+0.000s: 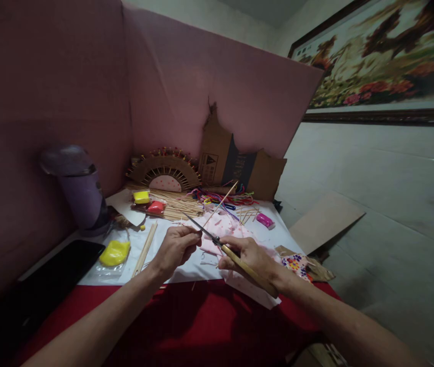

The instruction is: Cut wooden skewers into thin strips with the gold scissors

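Observation:
My left hand (181,247) is closed in a pinch on the lower end of a thin wooden stick (222,201), which slants up to the right. In my right hand (249,260) is a pair of scissors (245,267) with a yellowish handle. The blades point up and left, close to my left fingertips, and cross the stick near its pinched end. Beneath the hands lies crumpled pink patterned cloth (220,229) on a white sheet (171,275). Several loose sticks (146,247) lie left of my left hand.
A cardboard fan shape (167,168) and torn cardboard (217,148) lean at the back. Near them are a stick pile (179,204) and coloured pipe cleaners (245,198). Yellow clay (114,253), a purple cup (83,196) and a black phone (64,265) are left; a magenta packet (265,220) is right.

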Demonstrator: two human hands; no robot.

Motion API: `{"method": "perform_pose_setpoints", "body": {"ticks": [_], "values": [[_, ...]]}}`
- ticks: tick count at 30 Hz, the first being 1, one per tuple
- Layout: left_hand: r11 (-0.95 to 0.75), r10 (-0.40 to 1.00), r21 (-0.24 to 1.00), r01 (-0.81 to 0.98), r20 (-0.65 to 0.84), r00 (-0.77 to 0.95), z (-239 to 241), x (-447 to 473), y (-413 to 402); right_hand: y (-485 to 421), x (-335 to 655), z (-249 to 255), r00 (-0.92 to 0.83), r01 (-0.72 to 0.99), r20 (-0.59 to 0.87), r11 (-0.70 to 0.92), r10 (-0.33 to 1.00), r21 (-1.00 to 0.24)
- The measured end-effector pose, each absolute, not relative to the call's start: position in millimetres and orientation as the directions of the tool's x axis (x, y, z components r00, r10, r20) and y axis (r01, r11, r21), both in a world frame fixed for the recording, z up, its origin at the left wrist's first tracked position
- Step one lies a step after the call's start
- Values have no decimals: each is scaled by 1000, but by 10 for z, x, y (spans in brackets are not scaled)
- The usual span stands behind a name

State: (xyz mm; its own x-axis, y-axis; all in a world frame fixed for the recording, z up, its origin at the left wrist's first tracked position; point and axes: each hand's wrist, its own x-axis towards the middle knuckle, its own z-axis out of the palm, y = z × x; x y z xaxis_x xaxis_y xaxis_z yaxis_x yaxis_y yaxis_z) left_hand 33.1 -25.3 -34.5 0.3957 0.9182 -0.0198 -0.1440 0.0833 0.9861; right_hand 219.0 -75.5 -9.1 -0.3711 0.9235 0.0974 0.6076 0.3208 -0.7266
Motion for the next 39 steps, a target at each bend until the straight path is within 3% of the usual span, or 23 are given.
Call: {"method": "perform_pose_setpoints", "body": {"ticks": [10, 18, 22, 26, 29, 33, 35, 39], "values": [[58, 920, 990, -130, -3, 391, -393, 343, -235, -768, 2187, -147, -322, 688, 158, 345, 933, -639], [45, 965, 975, -217, 13, 261, -326, 234, -136, -704, 2297, -148, -254, 758, 41, 226, 966, -611], [47, 962, 968, -246, 22, 273, -278, 191, -128, -667, 2343, -286, -124, 890, 83, 147, 989, -432], [-50, 965, 986, -161, 89, 249, -275, 218, -176, -665, 2350, -363, -226, 961, 155, 247, 962, -126], [-251, 946, 968, -2, 246, 209, -289, 236, -239, -728, 2264, -193, -319, 947, 259, 318, 912, 49], [-555, 830, 783, 280, 498, 251, -294, 253, -350, -811, 2079, 155, -383, 911, 621, 393, 684, 129], [-652, 759, 660, 374, 573, 310, -304, 262, -389, -800, 2022, 242, -461, 872, 634, 450, 621, 193], [-724, 685, 515, 460, 618, 386, -351, 268, -395, -698, 2023, 200, -553, 830, 494, 494, 671, 259]]}}
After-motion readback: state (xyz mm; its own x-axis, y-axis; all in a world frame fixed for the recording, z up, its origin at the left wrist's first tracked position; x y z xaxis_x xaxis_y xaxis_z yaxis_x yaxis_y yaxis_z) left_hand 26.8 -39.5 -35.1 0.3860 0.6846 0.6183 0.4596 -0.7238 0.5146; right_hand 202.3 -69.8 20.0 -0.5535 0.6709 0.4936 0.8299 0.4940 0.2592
